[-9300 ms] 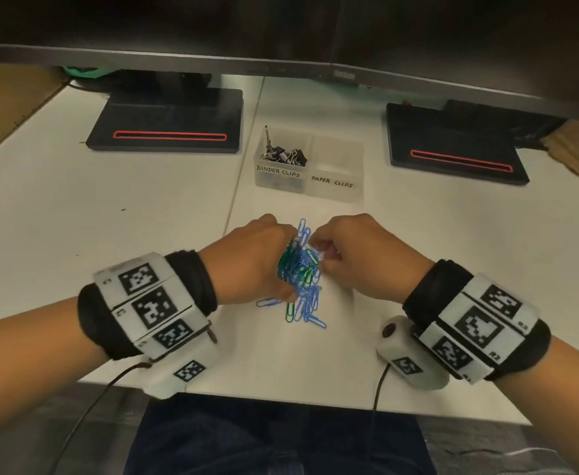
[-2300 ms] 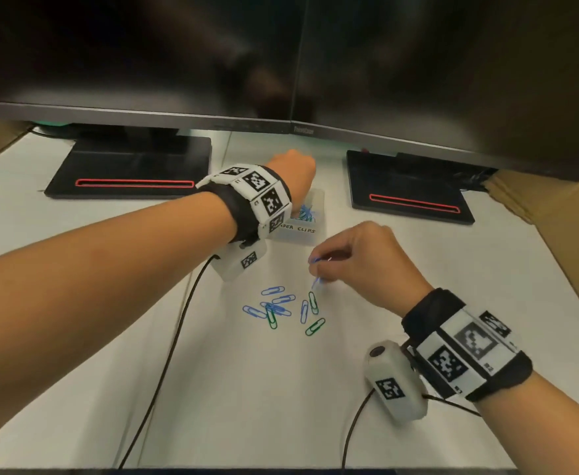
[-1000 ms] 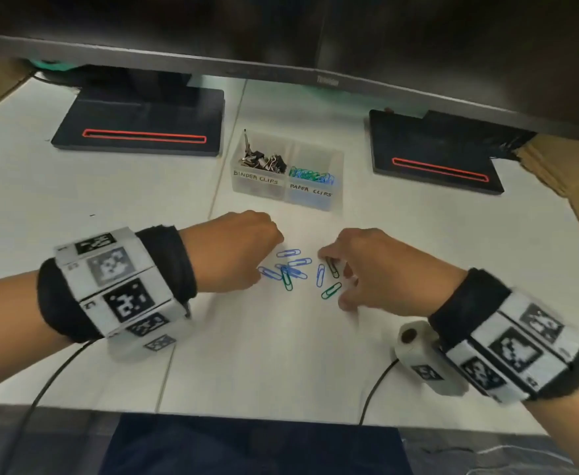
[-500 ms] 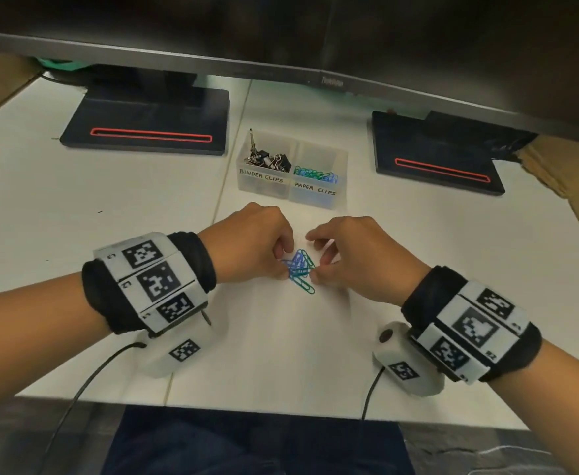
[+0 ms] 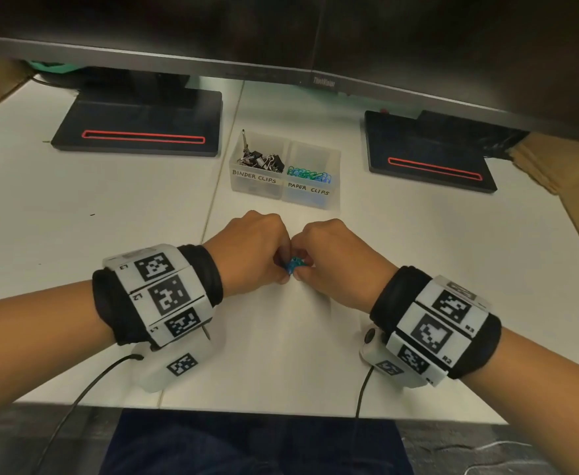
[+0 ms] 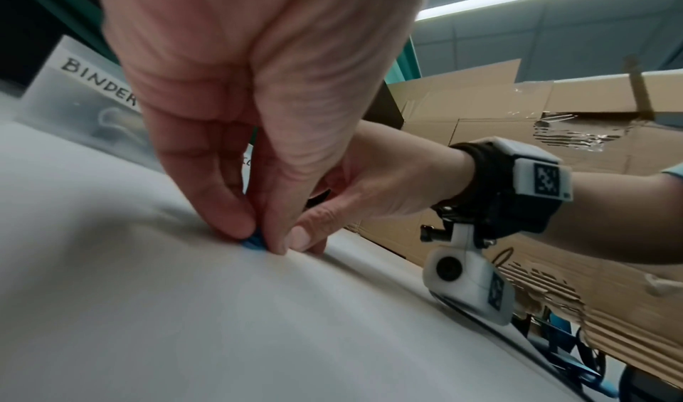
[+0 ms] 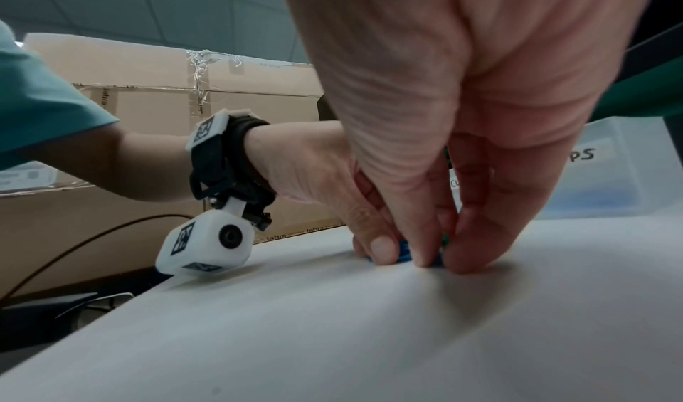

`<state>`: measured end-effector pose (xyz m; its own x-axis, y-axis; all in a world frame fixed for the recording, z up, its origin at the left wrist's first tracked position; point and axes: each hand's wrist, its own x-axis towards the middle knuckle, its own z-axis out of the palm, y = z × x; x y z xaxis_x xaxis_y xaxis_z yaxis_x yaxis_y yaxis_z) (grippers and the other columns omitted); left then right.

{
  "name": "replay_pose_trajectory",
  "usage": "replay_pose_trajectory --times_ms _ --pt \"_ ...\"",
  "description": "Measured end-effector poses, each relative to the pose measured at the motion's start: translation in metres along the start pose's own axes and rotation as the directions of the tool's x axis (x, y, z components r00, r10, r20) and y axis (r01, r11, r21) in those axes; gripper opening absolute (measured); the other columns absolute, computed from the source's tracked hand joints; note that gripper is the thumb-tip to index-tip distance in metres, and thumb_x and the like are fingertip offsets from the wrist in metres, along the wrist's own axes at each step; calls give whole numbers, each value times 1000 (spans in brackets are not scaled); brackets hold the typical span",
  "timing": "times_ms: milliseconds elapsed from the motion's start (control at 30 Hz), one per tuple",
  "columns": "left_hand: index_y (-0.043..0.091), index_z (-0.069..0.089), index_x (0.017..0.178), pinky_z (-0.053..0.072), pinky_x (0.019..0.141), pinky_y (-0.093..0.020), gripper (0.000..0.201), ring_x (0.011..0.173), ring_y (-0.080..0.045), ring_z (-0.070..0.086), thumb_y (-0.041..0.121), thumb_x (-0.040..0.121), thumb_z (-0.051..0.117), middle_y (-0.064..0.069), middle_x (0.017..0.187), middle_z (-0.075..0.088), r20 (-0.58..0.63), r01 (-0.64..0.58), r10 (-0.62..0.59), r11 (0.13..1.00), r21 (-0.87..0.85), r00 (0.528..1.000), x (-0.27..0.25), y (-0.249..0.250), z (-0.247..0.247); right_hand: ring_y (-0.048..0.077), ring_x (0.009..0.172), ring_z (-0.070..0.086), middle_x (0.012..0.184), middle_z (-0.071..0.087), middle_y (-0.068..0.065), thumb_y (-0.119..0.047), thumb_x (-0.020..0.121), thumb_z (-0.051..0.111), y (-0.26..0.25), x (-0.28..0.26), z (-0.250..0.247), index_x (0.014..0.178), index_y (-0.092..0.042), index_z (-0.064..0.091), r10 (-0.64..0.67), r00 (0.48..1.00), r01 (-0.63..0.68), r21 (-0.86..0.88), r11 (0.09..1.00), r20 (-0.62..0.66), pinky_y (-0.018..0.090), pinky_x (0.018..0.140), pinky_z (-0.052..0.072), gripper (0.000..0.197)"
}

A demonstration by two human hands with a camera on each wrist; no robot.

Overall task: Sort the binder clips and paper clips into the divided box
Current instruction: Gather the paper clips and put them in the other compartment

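A small bunch of blue and green paper clips (image 5: pixel 293 265) lies on the white desk, squeezed between my two hands. My left hand (image 5: pixel 283 265) pinches the bunch (image 6: pixel 255 243) from the left with curled fingers. From the right, my right hand (image 5: pixel 300 269) pinches the same paper clips (image 7: pixel 404 253) with its fingertips on the desk. Behind the hands stands the clear divided box (image 5: pixel 283 197). Black binder clips (image 5: pixel 260 159) fill its left compartment, and blue and green paper clips (image 5: pixel 308 174) lie in its right compartment.
Two black monitor bases (image 5: pixel 140 125) (image 5: pixel 428 156) with red stripes flank the box under the monitor's lower edge (image 5: pixel 281 70). Cardboard (image 5: pixel 569 186) rises at the right of the desk. Cables (image 5: pixel 75 399) run off the front edge (image 5: pixel 264 409) from my wrist cameras.
Both hands have closed in on the scattered paper clips and gathered them into one tight bunch that is now almost hidden between the fingertips.
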<state>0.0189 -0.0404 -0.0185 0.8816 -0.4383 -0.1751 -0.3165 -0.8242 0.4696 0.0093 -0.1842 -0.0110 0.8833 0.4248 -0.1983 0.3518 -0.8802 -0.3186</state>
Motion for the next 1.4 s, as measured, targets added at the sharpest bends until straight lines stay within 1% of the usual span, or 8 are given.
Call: replay_pose_trajectory --times_ms 200,367,500,633,767,1000,1266,1400 --pt "18 73 87 35 57 -21 8 75 -15 52 21 81 68 8 72 55 -17 40 -40 999 -23 999 -3 1 6 14 80 46 87 55 2 -15 83 68 3 4 -3 98 -7 69 27 999 -27 40 999 20 22 66 37 16" --pt "15 70 91 45 68 -28 15 87 -25 62 13 77 68 -7 94 68 -63 45 -47 998 -34 997 2 6 8 16 75 50 82 57 2 -16 78 72 4 5 -3 93 -6 68 85 996 -86 93 992 17 22 58 39 18" --pt "11 66 101 41 66 -28 26 91 -30 62 20 76 71 -11 100 67 -59 46 -45 999 11 997 7 9 8 19 79 56 93 65 8 -21 76 75 7 10 -3 100 -8 67 133 990 -136 103 985 39 26 67 46 29" --pt "9 66 101 36 66 -27 25 92 -29 61 20 78 70 -11 99 67 -70 52 -50 998 33 996 8 9 6 11 79 53 95 59 -1 -21 73 78 10 11 -3 114 -15 60 168 983 -178 181 967 69 17 61 42 45" --pt "13 71 104 39 68 -27 24 93 -28 61 19 81 67 -9 99 68 -42 -4 7 997 76 999 9 12 4 15 71 55 84 62 2 -18 70 80 12 9 -5 94 -10 70 188 981 -194 162 968 49 17 53 41 27" --pt "16 77 94 37 66 -24 16 76 -13 49 19 82 67 19 63 42 33 -95 93 992 78 995 10 9 0 5 60 51 78 69 3 -17 72 80 21 -4 -3 85 -11 76 185 983 -175 291 940 -5 12 54 41 15" --pt "15 77 89 48 68 -23 11 75 -15 64 19 81 70 3 75 70 -32 -30 31 999 16 999 7 0 -23 1 54 58 72 71 0 -21 72 82 40 -7 -13 80 -13 77 277 956 -205 450 869 -100 2 52 43 13" --pt "17 77 88 54 76 -28 11 74 -15 67 20 78 75 1 81 74 -167 -27 22 999 -28 986 14 4 -61 11 61 70 79 75 11 -10 71 82 50 -2 -43 82 0 72 357 918 -155 671 725 -174 17 60 58 17"
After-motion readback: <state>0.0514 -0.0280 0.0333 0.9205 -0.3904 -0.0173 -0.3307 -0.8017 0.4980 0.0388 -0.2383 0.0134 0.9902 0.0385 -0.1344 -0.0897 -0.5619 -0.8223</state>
